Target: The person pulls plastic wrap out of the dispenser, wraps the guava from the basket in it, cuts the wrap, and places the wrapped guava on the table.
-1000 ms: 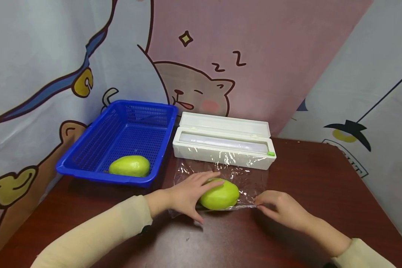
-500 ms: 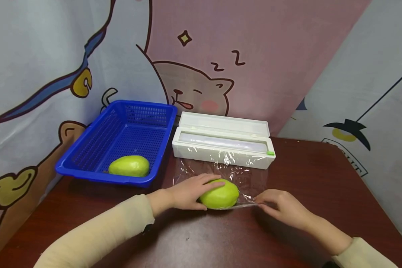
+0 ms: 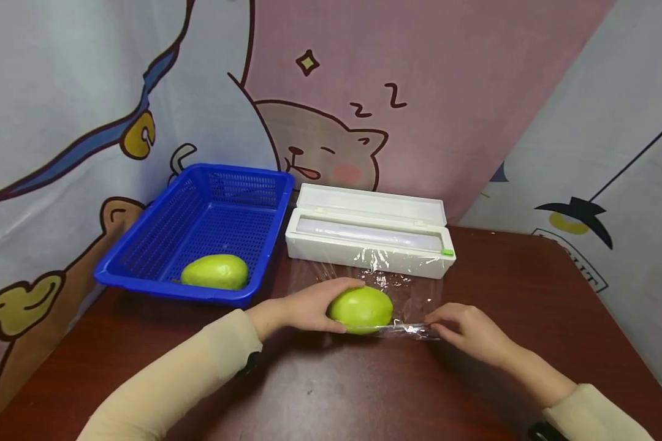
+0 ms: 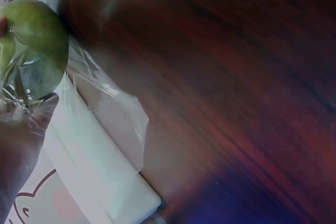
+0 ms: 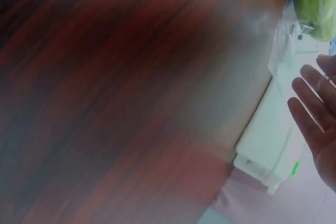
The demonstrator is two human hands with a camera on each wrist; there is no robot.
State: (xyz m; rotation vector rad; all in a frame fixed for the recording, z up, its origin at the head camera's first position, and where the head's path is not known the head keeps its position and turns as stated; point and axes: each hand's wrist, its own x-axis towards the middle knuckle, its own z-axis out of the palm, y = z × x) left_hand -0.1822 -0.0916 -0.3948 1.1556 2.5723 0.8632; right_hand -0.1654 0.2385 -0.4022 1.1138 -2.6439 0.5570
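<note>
A green mango lies on a sheet of clear cling film drawn out from the white dispenser box. My left hand grips the mango's left end, thumb at the near side and fingers over the far side. In the left wrist view, film clings around the mango. To the right, the thumb and index finger of my right hand pinch the film's near edge, which stretches taut towards the mango. The right wrist view shows that hand's other fingers extended.
A blue basket stands at the left with another green mango inside. The dispenser's lid is up, and a green slider sits at its right end. Behind the table hangs a patterned cloth.
My left hand has closed around the mango, which has moved slightly away from me. My right hand has shifted a little right and away with the film's edge.
</note>
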